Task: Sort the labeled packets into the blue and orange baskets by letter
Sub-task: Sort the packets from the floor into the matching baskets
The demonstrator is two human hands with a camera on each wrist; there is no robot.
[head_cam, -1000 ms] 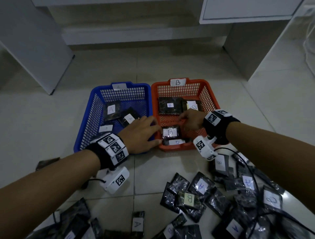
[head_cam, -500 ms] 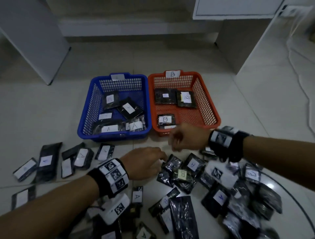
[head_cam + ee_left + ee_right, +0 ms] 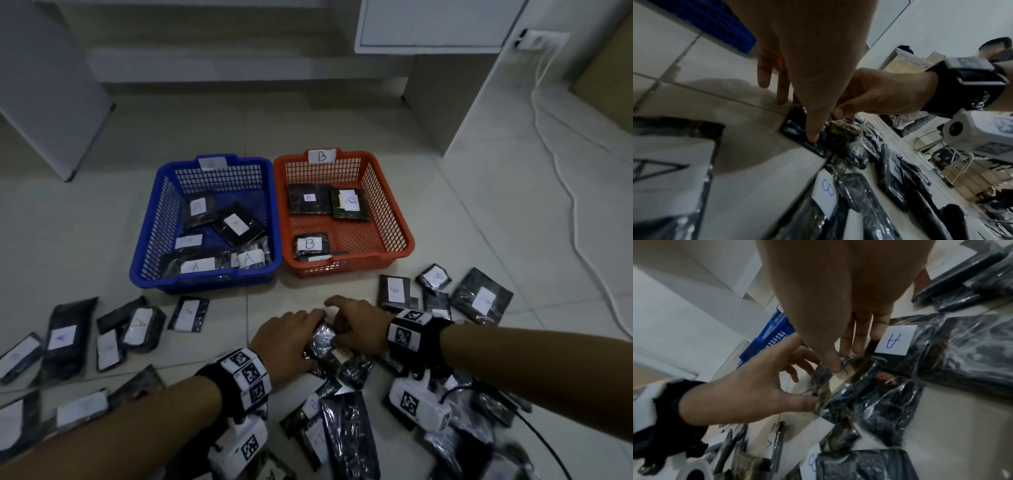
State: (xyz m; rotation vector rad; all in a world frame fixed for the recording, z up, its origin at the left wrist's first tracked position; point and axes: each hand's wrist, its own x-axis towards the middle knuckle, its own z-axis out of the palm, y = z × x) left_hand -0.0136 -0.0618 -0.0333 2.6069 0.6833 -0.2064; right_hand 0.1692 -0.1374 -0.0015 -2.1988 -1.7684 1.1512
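Observation:
The blue basket (image 3: 150, 240) holds several packets marked A. Beside it, the orange basket (image 3: 394, 219) with a B tag holds several marked B. In front of them on the floor, both hands meet over one dark shiny packet (image 3: 323, 341) at the edge of the pile. My left hand (image 3: 301, 339) holds its left side, thumb (image 3: 812, 136) pressed on the wrapper (image 3: 797, 123) and fingers at the far edge. My right hand (image 3: 346, 329) pinches the top of the packet (image 3: 849, 381) near a pale label. The letter on that label is hidden.
Loose labeled packets lie on the tiles at the left (image 3: 61, 339), right (image 3: 483, 298) and near front (image 3: 349, 428). A white cable (image 3: 555, 154) runs across the floor at the right. A cabinet (image 3: 445, 102) stands behind the baskets and a grey panel (image 3: 44, 85) at the far left.
Both hands have pulled back from the baskets to the floor pile. They were apart half a second ago and now close together on one packet.

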